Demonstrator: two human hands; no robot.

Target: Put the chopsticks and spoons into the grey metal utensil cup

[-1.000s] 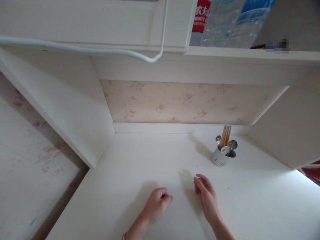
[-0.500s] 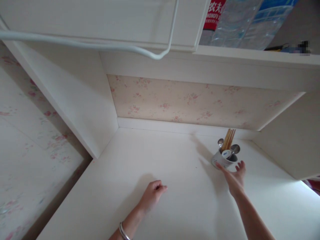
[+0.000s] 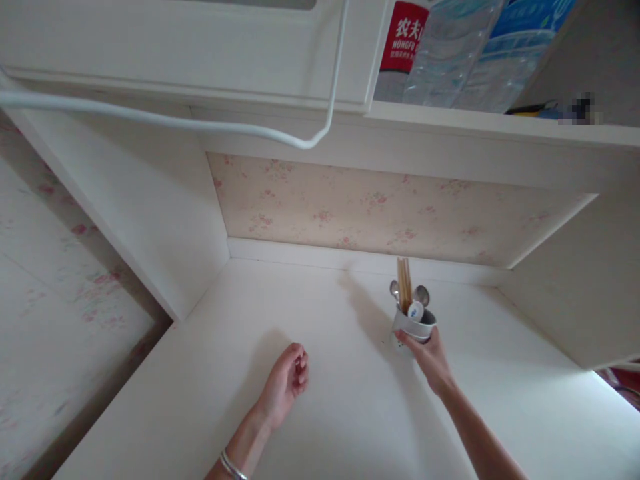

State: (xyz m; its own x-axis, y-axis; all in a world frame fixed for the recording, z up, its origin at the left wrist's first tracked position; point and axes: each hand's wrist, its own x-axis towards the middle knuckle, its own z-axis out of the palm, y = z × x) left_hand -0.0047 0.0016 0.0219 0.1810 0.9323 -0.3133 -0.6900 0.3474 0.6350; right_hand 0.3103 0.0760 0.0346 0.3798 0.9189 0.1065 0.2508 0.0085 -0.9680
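Observation:
My right hand [image 3: 427, 357] is closed around the near side of a white utensil holder [image 3: 411, 325], thumb on its left and fingers at its right. Wooden chopsticks [image 3: 404, 283] stand up from the holder. Two metal spoons, one on the left [image 3: 395, 289] and one on the right [image 3: 422, 295], flank them. A white piece with a blue mark [image 3: 415, 311] shows at the rim. Whether the holder touches the desk cannot be told. Over the white desktop [image 3: 325, 413], my left hand [image 3: 285, 383] has its fingers curled in with nothing visible in them, a silver bangle at the wrist.
Plastic water bottles [image 3: 440, 53] stand on the upper shelf at the right. A white cable or tube [image 3: 200, 125] hangs across the cabinet front [image 3: 200, 53]. White side panels [image 3: 565, 280] bound the desk, with floral wallpaper [image 3: 340, 200] behind.
My right hand has closed on the utensil holder and shifted it left. My left hand has turned slightly, its curled fingers now more visible. The camera view has shifted a little.

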